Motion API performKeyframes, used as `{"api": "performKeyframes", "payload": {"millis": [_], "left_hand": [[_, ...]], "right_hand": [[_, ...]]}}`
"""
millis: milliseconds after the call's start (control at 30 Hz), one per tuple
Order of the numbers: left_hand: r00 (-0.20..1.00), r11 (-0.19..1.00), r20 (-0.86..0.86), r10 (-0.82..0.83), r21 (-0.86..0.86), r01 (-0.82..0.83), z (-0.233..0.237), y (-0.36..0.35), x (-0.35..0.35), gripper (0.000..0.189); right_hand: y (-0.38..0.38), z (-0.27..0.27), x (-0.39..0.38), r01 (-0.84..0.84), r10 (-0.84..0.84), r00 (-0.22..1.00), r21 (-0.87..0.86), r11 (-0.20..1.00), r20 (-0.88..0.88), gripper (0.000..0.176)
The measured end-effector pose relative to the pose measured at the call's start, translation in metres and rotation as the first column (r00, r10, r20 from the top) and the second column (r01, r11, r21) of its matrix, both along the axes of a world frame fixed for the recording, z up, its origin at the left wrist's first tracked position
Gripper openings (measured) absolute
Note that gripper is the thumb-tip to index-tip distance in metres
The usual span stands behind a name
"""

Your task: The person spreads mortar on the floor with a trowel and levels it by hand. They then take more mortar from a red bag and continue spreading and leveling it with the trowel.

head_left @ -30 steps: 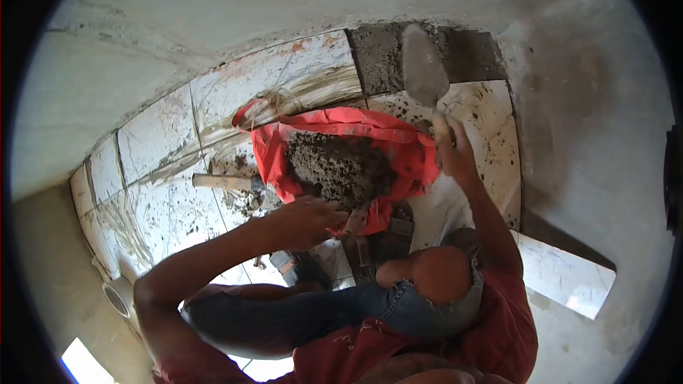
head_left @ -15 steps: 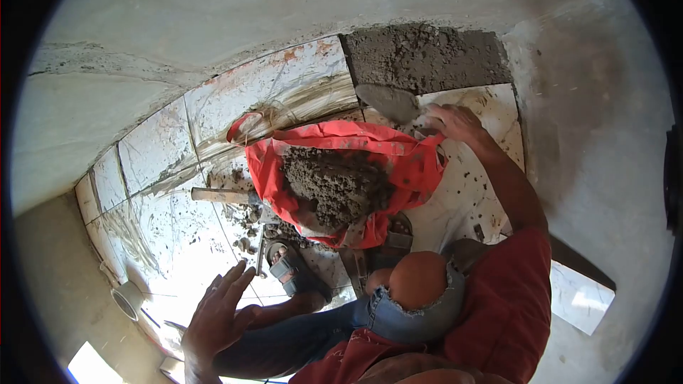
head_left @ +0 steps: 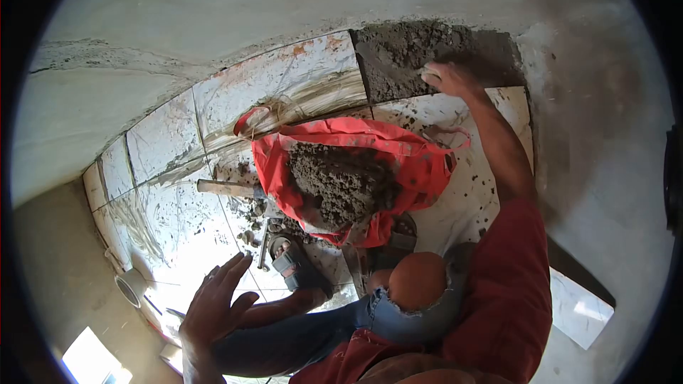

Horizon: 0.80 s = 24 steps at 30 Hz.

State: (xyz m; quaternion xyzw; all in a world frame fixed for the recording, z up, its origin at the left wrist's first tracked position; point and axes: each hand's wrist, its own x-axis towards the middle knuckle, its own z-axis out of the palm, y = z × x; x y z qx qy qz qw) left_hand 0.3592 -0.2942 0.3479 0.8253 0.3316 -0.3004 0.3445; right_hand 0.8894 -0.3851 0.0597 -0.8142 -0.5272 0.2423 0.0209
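My right hand is closed at the bed of grey mortar in the floor's far corner. It is closed around a trowel, whose blade is hard to tell from the mortar at its left. Below that hand lies a red bag, its top open, with a heap of damp mortar inside. My left hand hovers at lower left above my leg, fingers stretched out, holding nothing.
Mortar-smeared white tiles run along the wall. A wooden-handled tool lies left of the bag, near my sandalled foot. A white pipe end stands at left; a loose tile lies at right.
My right hand has moved up and away, with the trowel, from the bag's far right edge onto the mortar bed. My left hand has barely moved.
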Motion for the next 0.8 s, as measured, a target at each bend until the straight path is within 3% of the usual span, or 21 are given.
{"api": "performKeyframes", "payload": {"millis": [100,167,233,300,333,400,500,567,700,733,800], "left_hand": [[0.999,0.999,0.035,-0.029,0.018,0.028,-0.001,0.001,0.003,0.056],[0.998,0.999,0.056,0.008,-0.042,-0.006,0.002,0.003,0.0,0.056],[1.0,0.997,0.011,0.024,-0.075,-0.023,0.006,0.002,-0.009,0.057],[1.0,0.997,-0.003,0.0,-0.08,0.0,0.009,0.002,-0.009,0.058],[1.0,0.996,-0.007,-0.003,-0.091,0.003,0.01,0.001,-0.004,0.058],[0.995,0.993,0.088,-0.037,-0.111,0.047,0.012,0.001,0.009,0.059],[0.995,0.979,0.099,-0.015,-0.199,0.035,0.015,0.005,0.015,0.059],[0.997,0.988,0.081,-0.002,-0.151,0.014,0.018,0.003,0.0,0.06],[0.998,0.989,0.067,-0.009,-0.148,0.019,0.022,-0.001,-0.005,0.056],[0.989,0.989,0.126,-0.083,-0.112,0.097,0.02,-0.003,-0.008,0.057],[0.969,0.983,0.233,-0.081,-0.142,0.117,0.02,-0.001,-0.002,0.058]], "right_hand": [[-0.003,-0.001,-0.003,0.038,-0.038,0.999,-0.047,0.998,0.005,0.049],[-0.012,-0.021,-0.001,0.067,-0.071,0.993,0.044,0.997,0.095,0.049],[0.0,0.0,-0.004,0.081,-0.084,0.993,0.035,0.996,0.088,0.049],[0.012,0.019,-0.007,0.112,-0.115,0.993,-0.134,0.985,-0.013,0.051],[0.019,-0.003,0.003,0.023,-0.023,1.0,0.035,0.999,-0.003,0.05],[0.019,-0.015,0.012,0.061,-0.061,0.998,0.013,0.998,0.002,0.05],[0.01,-0.013,0.009,0.123,-0.125,0.991,0.04,0.992,0.046,0.051],[0.0,-0.014,0.011,0.152,-0.157,0.985,0.07,0.986,0.071,0.052],[-0.007,0.009,0.006,0.196,-0.186,0.976,-0.082,0.977,0.109,0.052],[-0.004,0.016,0.002,0.217,-0.203,0.97,-0.103,0.971,0.131,0.052],[-0.003,0.02,-0.006,0.195,-0.18,0.968,-0.071,0.978,0.172,0.051]]}}
